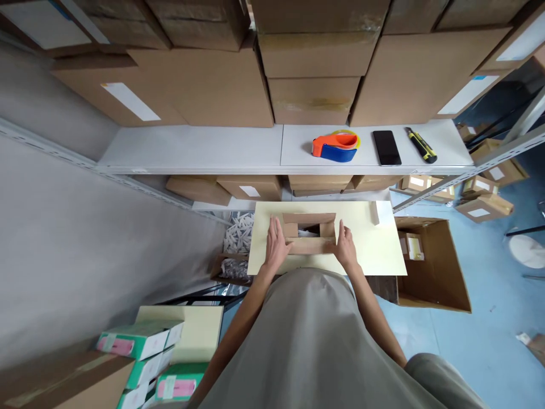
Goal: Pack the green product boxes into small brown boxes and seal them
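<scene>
A small cardboard box (pixel 310 246) stands on the pale yellow tabletop (pixel 361 250) with its top flaps up. Something whitish shows inside it, too small to make out. At the box's left side is my left hand (pixel 277 243), fingers stretched forward and the thumb at the near flap. My right hand (pixel 345 244) is at the right side, its fingers extended and apart from the palm. Both hands flank the box and hold nothing else. On the table's far right corner lies a white sheet or flat white piece (pixel 383 212).
On the shelf (pixel 204 147) above lie an orange and blue tape dispenser (pixel 336 146), a black phone (pixel 386 147) and a yellow-black utility knife (pixel 420 145). A large open carton (pixel 443 267) stands right of the table. White packing filler (pixel 239 233) is at the left. Green boxes (pixel 140 341) are stacked lower left.
</scene>
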Demonstrator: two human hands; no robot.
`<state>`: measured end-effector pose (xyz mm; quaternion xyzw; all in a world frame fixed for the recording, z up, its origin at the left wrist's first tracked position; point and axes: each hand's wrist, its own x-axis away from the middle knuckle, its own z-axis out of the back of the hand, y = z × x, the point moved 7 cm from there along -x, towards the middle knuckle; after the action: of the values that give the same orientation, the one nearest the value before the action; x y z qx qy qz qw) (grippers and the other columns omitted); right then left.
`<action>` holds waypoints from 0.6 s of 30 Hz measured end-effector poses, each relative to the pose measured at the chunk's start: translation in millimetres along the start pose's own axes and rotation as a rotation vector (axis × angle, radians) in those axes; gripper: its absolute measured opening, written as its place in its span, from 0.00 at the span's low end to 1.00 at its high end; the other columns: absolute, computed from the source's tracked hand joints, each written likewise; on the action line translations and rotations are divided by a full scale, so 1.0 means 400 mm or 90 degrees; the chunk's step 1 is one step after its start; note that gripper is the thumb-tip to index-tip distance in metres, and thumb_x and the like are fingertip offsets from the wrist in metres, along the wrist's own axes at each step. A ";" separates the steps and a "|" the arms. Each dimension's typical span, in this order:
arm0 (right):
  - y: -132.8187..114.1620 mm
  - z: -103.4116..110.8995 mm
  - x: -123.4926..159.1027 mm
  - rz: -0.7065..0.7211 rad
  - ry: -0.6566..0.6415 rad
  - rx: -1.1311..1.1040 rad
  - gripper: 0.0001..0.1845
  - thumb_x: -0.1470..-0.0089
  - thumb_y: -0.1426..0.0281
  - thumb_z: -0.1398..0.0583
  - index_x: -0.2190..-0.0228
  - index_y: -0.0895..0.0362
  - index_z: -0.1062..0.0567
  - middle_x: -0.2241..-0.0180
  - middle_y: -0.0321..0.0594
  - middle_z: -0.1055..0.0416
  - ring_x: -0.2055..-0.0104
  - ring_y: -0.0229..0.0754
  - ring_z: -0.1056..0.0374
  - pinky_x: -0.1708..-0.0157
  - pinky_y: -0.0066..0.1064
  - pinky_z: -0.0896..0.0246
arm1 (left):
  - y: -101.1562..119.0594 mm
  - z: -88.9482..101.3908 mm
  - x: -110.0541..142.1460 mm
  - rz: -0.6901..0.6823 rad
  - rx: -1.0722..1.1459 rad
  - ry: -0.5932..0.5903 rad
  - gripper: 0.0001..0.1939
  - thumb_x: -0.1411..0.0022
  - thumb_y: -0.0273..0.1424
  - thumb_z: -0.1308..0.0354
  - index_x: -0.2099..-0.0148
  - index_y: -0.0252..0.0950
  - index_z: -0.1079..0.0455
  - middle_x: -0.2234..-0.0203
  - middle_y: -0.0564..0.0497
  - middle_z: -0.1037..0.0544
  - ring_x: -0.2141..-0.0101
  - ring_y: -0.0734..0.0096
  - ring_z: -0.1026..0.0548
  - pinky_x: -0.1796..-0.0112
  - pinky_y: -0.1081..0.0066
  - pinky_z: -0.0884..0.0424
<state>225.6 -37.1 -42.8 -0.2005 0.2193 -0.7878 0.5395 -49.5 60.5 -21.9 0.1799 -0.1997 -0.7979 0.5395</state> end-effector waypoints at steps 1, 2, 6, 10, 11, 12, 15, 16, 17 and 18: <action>-0.008 0.005 -0.019 0.013 0.013 0.012 0.50 0.37 0.65 0.36 0.21 0.62 0.47 0.26 0.70 0.41 0.27 0.67 0.36 0.32 0.58 0.33 | 0.015 0.007 -0.018 -0.049 -0.029 -0.005 0.61 0.37 0.31 0.27 0.16 0.30 0.62 0.19 0.23 0.52 0.20 0.30 0.51 0.26 0.38 0.40; -0.018 0.008 -0.036 0.038 0.016 0.021 0.52 0.36 0.66 0.36 0.20 0.61 0.51 0.22 0.71 0.49 0.23 0.67 0.41 0.31 0.59 0.35 | 0.028 0.011 -0.033 -0.096 -0.051 -0.019 0.59 0.37 0.30 0.27 0.16 0.31 0.60 0.19 0.26 0.50 0.19 0.31 0.53 0.25 0.37 0.43; -0.050 0.013 -0.063 0.150 -0.022 0.069 0.37 0.34 0.72 0.38 0.27 0.55 0.35 0.23 0.62 0.43 0.18 0.62 0.51 0.27 0.62 0.40 | 0.049 0.016 -0.051 -0.172 -0.080 -0.069 0.38 0.35 0.27 0.29 0.25 0.37 0.33 0.31 0.35 0.27 0.24 0.37 0.40 0.24 0.39 0.44; -0.043 0.004 -0.039 0.189 -0.059 0.112 0.17 0.32 0.72 0.36 0.45 0.55 0.17 0.27 0.57 0.33 0.19 0.66 0.48 0.28 0.62 0.37 | 0.042 -0.005 -0.022 -0.152 -0.072 -0.131 0.09 0.27 0.27 0.37 0.49 0.41 0.18 0.49 0.42 0.17 0.41 0.48 0.23 0.31 0.44 0.33; -0.040 0.002 -0.032 0.194 -0.062 0.117 0.14 0.31 0.70 0.36 0.47 0.54 0.15 0.27 0.57 0.33 0.19 0.67 0.47 0.29 0.62 0.36 | 0.043 -0.011 -0.018 -0.144 -0.073 -0.145 0.08 0.26 0.26 0.38 0.52 0.40 0.18 0.51 0.43 0.17 0.44 0.49 0.22 0.34 0.46 0.30; -0.040 0.003 -0.028 0.201 -0.064 0.119 0.14 0.31 0.69 0.36 0.48 0.54 0.14 0.27 0.56 0.33 0.20 0.68 0.46 0.29 0.62 0.35 | 0.046 -0.015 -0.018 -0.136 -0.076 -0.154 0.08 0.26 0.25 0.38 0.54 0.40 0.18 0.52 0.43 0.16 0.46 0.50 0.22 0.37 0.47 0.28; -0.049 0.037 -0.047 0.237 -0.041 0.110 0.14 0.28 0.69 0.39 0.50 0.54 0.13 0.29 0.54 0.29 0.22 0.66 0.39 0.30 0.61 0.33 | 0.088 -0.024 -0.055 -0.145 -0.069 -0.172 0.09 0.27 0.25 0.38 0.58 0.40 0.18 0.55 0.44 0.15 0.48 0.50 0.22 0.40 0.50 0.27; -0.053 0.067 -0.067 0.246 -0.016 0.102 0.15 0.27 0.68 0.40 0.50 0.54 0.13 0.30 0.53 0.27 0.23 0.65 0.38 0.30 0.60 0.32 | 0.116 -0.024 -0.079 -0.157 -0.057 -0.171 0.09 0.26 0.25 0.39 0.58 0.40 0.18 0.55 0.44 0.14 0.48 0.51 0.21 0.40 0.50 0.27; -0.056 0.109 -0.095 0.248 0.021 0.093 0.16 0.27 0.67 0.41 0.49 0.54 0.13 0.31 0.54 0.26 0.24 0.64 0.36 0.31 0.60 0.32 | 0.150 -0.022 -0.108 -0.174 -0.041 -0.165 0.10 0.25 0.25 0.39 0.57 0.40 0.17 0.54 0.44 0.14 0.49 0.52 0.21 0.39 0.50 0.27; -0.058 0.161 -0.129 0.247 0.065 0.086 0.17 0.26 0.66 0.42 0.47 0.54 0.15 0.32 0.54 0.25 0.25 0.64 0.35 0.31 0.61 0.32 | 0.192 -0.017 -0.142 -0.194 -0.024 -0.153 0.10 0.24 0.25 0.40 0.55 0.40 0.17 0.53 0.45 0.14 0.49 0.53 0.21 0.38 0.50 0.28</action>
<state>260.9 10.4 19.3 -0.0776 0.2277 -0.6912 0.6814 34.4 86.6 15.6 0.1017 -0.2181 -0.8895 0.3884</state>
